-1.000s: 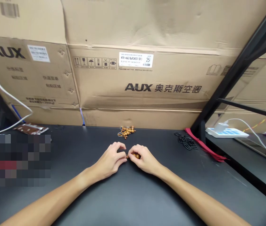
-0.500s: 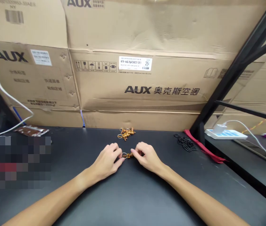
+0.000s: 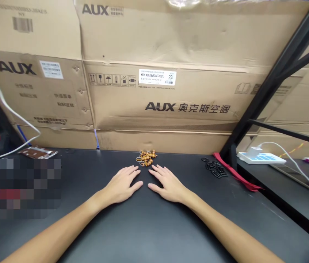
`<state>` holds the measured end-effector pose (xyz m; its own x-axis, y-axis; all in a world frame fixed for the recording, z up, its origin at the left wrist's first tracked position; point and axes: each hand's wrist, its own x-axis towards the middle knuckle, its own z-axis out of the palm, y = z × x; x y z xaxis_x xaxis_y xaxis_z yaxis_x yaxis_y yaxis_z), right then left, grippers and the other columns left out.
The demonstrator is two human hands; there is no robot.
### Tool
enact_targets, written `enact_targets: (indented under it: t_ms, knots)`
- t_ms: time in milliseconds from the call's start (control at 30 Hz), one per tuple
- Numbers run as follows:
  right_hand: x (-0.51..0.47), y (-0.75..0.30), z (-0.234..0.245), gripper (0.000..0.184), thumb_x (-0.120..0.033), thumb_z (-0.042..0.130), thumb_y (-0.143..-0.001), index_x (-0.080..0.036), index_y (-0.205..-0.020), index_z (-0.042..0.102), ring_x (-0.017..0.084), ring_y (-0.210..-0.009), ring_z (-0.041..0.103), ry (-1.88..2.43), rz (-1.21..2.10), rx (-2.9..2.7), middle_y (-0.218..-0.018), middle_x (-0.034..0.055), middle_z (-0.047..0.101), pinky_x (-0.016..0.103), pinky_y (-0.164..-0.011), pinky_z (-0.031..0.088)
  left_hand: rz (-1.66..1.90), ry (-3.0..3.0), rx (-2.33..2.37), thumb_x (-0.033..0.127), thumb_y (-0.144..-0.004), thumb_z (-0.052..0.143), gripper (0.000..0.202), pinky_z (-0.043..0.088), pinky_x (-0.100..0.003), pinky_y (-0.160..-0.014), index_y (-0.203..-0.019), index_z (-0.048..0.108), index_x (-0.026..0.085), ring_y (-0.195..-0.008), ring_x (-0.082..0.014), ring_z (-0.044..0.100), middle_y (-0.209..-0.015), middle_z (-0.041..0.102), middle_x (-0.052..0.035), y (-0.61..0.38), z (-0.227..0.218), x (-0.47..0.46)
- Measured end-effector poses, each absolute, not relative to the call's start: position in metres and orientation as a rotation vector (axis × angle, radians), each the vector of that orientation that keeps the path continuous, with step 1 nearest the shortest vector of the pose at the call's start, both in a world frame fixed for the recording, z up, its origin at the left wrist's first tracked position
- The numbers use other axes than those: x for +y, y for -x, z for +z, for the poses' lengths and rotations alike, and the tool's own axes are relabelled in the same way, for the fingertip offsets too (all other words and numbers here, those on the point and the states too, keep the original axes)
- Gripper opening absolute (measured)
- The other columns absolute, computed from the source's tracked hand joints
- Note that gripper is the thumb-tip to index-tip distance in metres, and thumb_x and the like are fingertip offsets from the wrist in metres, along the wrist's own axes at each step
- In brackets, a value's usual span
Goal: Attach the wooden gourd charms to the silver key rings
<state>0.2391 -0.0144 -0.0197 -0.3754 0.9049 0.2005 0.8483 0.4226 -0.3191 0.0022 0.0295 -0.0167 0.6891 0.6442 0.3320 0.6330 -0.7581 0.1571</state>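
My left hand (image 3: 122, 183) lies flat on the black table (image 3: 154, 226), fingers stretched out, holding nothing. My right hand (image 3: 167, 182) lies flat beside it, a small gap between the two, also with nothing in it. Just beyond the fingertips of both hands sits a small heap of brown wooden bead charms with metal rings (image 3: 145, 157), near the table's back edge. Neither hand touches the heap.
Large AUX cardboard boxes (image 3: 160, 98) stand as a wall behind the table. Black rings (image 3: 214, 167) and a red strap (image 3: 235, 171) lie at the right by a black frame post (image 3: 269, 84). A white power strip (image 3: 261, 157) lies further right. A brown packet (image 3: 38, 152) lies at the left.
Both hands let go of the bead charm with its ring that they pinched between them, moved forward and spread flat. The charm is no longer between the hands.
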Motion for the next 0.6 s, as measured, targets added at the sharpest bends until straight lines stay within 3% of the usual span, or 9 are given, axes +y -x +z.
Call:
enact_targets:
  t_ms: [200, 600]
  knots:
    - [-0.0172, -0.2383, -0.0151, 0.066, -0.061, 0.036, -0.091, -0.024, -0.145, 0.031, 0.026, -0.143, 0.013, 1.536, 0.293, -2.404, -0.154, 0.0063, 0.021, 0.049, -0.117, 0.009, 0.504, -2.845, 1.095, 0.048, -0.095, 0.039, 0.051, 0.032, -0.047, -0.109, -0.132, 0.051, 0.016, -0.133, -0.0276, 0.040, -0.142, 0.046, -0.0128, -0.0036, -0.0149, 0.0262]
    - [-0.0181, -0.2378, -0.0114, 0.071, -0.065, 0.031, -0.090, -0.024, -0.147, 0.027, 0.024, -0.144, 0.008, 1.576, 0.336, -2.423, -0.155, 0.0042, 0.015, 0.045, -0.118, 0.005, 0.446, -2.816, 1.134, 0.052, -0.095, 0.035, 0.054, 0.028, -0.044, -0.112, -0.134, 0.049, 0.018, -0.135, -0.0265, 0.036, -0.144, 0.043, -0.0102, -0.0042, -0.0151, 0.0272]
